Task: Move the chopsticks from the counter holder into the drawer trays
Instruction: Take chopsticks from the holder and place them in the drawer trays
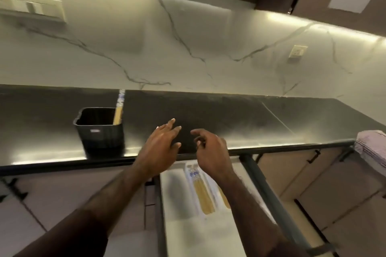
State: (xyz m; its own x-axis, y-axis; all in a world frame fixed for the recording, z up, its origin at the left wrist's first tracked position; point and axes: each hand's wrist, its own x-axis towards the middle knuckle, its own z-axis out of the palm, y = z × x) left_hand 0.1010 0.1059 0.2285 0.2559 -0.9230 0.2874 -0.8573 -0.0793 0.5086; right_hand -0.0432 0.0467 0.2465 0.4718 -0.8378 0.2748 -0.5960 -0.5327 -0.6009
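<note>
My left hand (161, 144) has fingers spread and nearly straight, holding nothing, hovering over the counter (229, 115) edge. My right hand (211, 148) has fingers loosely curled, index pointing forward, also empty; touching nothing as far as I can tell. Both sit above the open drawer (267, 190), between it and the holder (100, 127). Remaining chopsticks (119, 108) stand tilted in the holder's back right corner, patterned tops sticking out; count unclear, blurry. More chopsticks lie in the white tray (179, 225), middle slot (201, 190), another bit visible in the slot to the right, partly hidden by my right wrist. Next step, my guess: reach left to the holder, pinch the sticks together near the tops, lift straight up so the holder doesn't tip, then lay them aligned with the tray slot.
</note>
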